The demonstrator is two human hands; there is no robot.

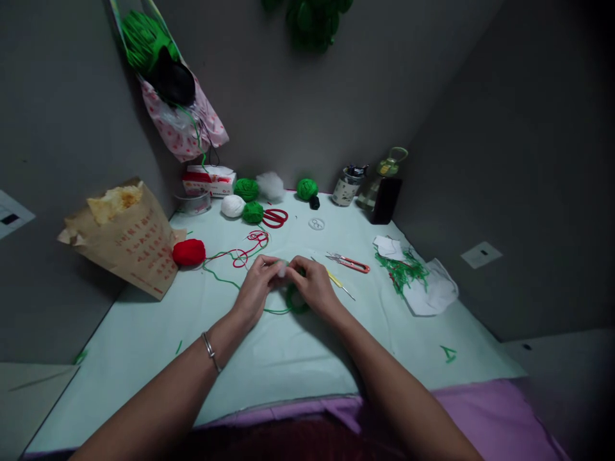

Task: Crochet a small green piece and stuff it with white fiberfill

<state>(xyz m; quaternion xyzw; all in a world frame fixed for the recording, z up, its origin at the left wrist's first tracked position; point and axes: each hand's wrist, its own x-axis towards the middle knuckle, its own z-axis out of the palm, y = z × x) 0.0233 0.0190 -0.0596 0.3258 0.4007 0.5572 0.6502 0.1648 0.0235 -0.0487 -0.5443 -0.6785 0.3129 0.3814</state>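
Observation:
Over the middle of the table, my left hand pinches a small tuft of white stuffing between thumb and fingers. My right hand is closed right beside it, its fingertips meeting the tuft. Under the right hand shows a green yarn piece, curved like a ring and partly hidden by the fingers. Green yarn trails from it to the left. Just right of that hand lie a yellow-handled crochet hook and orange thread snips.
Left are a red yarn ball and a paper bag. Behind stand green yarn balls, red scissors, white stuffing, a pen cup, a bottle and a phone. Green scraps lie right.

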